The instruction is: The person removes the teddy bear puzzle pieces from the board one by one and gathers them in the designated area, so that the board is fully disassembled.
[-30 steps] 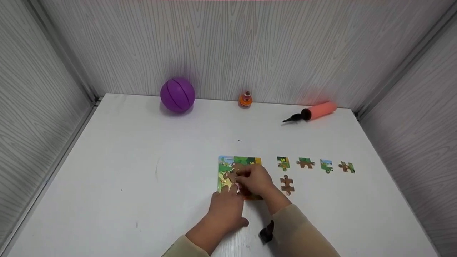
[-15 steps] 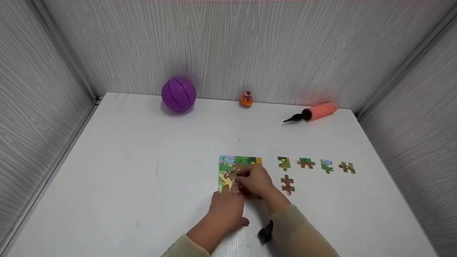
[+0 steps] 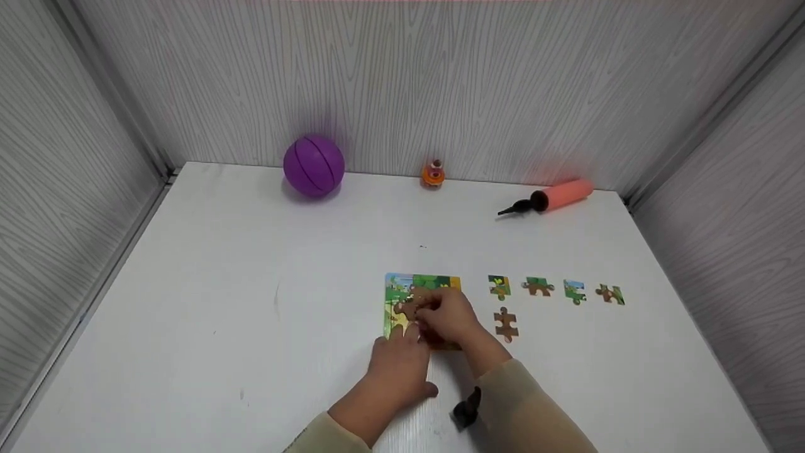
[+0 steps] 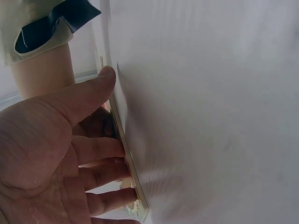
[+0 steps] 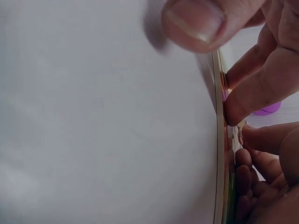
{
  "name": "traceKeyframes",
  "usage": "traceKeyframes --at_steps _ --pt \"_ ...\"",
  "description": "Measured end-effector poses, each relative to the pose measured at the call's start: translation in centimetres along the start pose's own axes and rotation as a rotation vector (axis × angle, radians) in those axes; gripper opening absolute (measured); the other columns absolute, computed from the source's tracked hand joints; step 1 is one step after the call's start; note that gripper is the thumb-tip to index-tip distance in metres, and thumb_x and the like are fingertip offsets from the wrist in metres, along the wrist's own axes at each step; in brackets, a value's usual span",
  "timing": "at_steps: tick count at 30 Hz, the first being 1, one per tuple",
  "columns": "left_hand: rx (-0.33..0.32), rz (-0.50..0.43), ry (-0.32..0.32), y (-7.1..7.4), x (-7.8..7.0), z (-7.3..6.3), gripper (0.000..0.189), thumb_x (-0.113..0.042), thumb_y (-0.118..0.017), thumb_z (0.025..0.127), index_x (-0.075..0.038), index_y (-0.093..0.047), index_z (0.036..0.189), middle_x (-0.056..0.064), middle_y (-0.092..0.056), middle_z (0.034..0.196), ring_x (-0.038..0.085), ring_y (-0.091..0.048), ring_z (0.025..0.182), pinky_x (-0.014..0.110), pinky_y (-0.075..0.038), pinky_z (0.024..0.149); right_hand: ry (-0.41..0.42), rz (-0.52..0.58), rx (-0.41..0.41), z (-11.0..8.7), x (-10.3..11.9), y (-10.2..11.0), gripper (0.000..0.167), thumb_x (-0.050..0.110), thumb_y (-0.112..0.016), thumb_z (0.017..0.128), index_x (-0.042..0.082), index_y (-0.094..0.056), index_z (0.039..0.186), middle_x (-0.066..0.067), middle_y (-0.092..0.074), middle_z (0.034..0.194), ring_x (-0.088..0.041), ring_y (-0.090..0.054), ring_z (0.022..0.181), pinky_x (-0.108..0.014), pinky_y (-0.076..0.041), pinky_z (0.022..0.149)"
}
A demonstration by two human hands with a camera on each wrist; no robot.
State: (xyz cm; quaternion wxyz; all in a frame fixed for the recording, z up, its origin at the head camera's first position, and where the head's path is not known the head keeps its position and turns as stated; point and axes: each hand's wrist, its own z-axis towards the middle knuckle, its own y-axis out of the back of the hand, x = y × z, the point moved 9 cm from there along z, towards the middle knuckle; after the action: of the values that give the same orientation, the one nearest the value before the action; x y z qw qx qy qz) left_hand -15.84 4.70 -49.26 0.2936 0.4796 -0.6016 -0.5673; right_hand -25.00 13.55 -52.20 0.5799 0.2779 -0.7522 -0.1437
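Note:
A square jigsaw board [image 3: 392,286] with a colourful picture lies in front of me, partly hidden under both hands. My left hand [image 3: 400,365] rests on its near edge, fingers straight and thumb out to the side. In the left wrist view the fingertips [image 4: 131,196] press on the face of the board, beside its thin edge [image 4: 122,135]. The right hand [image 3: 449,314] has thumb and fingers bent together over the board's middle, pinching a brown puzzle piece [image 3: 410,306]. In the right wrist view, the right thumb and fingers meet close over the board [image 5: 218,163].
Several loose puzzle pieces lie right of the board, among them a brown one [image 3: 505,324] and a green-and-yellow one [image 3: 500,287]. Along the back stand a purple ball [image 3: 314,166] and a small orange toy figure [image 3: 433,174]. A coral hand pump [image 3: 563,195] lies back right.
Both hands stay almost where they were. The brown piece at the right fingertips has shifted very slightly on the board. The loose pieces have not moved.

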Motion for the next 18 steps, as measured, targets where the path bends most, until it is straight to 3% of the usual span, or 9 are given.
traceKeyframes --at_steps 5,18 --pt "0.003 0.002 0.005 -0.09 0.06 -0.01 0.077 -0.059 -0.087 0.08 -0.005 -0.072 0.132 0.012 -0.05 0.155 0.032 -0.05 0.134 0.053 -0.052 0.092 0.055 -0.034 -0.034 -0.02 0.36 0.44 0.01 0.007 -0.074 0.096 0.009 -0.081 0.103 -0.003 -0.073 0.096 -0.017 -0.065 0.087 -0.035 -0.056 0.077" --pt "-0.045 0.031 -0.007 0.07 -0.02 -0.18 0.068 -0.056 -0.088 0.08 -0.006 -0.076 0.124 0.012 -0.054 0.149 0.031 -0.054 0.125 0.05 -0.053 0.085 0.031 0.047 -0.033 -0.18 -0.15 0.18 0.014 0.001 -0.076 0.093 0.008 -0.079 0.105 -0.005 -0.072 0.097 -0.019 -0.068 0.085 -0.033 -0.058 0.071"
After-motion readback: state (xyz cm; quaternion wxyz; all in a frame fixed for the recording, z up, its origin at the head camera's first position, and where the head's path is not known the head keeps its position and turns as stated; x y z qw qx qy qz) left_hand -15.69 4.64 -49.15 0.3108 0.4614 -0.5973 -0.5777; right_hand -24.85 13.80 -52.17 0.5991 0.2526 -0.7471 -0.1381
